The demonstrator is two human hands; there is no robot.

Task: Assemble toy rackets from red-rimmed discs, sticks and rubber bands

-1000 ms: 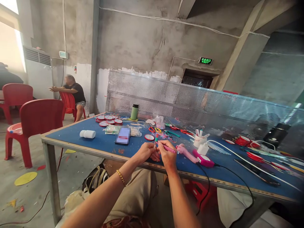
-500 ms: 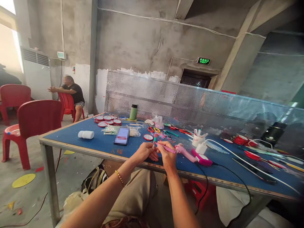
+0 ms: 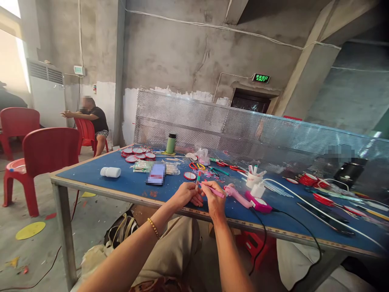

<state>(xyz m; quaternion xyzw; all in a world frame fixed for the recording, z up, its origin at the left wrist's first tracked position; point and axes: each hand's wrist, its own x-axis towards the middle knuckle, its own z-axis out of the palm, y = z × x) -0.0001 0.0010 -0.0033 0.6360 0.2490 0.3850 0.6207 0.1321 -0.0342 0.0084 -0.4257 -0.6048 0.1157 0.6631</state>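
Note:
Near the table's front edge, my left hand (image 3: pixel 187 194) is closed on a slim pale stick (image 3: pixel 197 181) with green and red bands at its upper end. My right hand (image 3: pixel 215 202) grips a pink marker-like pen (image 3: pixel 216 191), its tip pointing left at the stick. Whether the tip touches the stick is too small to tell. Just beyond my hands lies a round red-rimmed disc (image 3: pixel 190 176). To the right of my right hand rests a pink handled device (image 3: pixel 238 197), beside a magenta box (image 3: pixel 258 202) with a black cable.
On the blue table (image 3: pixel 127 190) are a white bottle (image 3: pixel 110 172), a phone (image 3: pixel 156 174), a pile of red-rimmed discs (image 3: pixel 138 153), a green flask (image 3: pixel 171 144), scissors (image 3: pixel 197 166) and a cup of pens (image 3: pixel 254 177). A perforated metal screen (image 3: pixel 188 121) lines the back.

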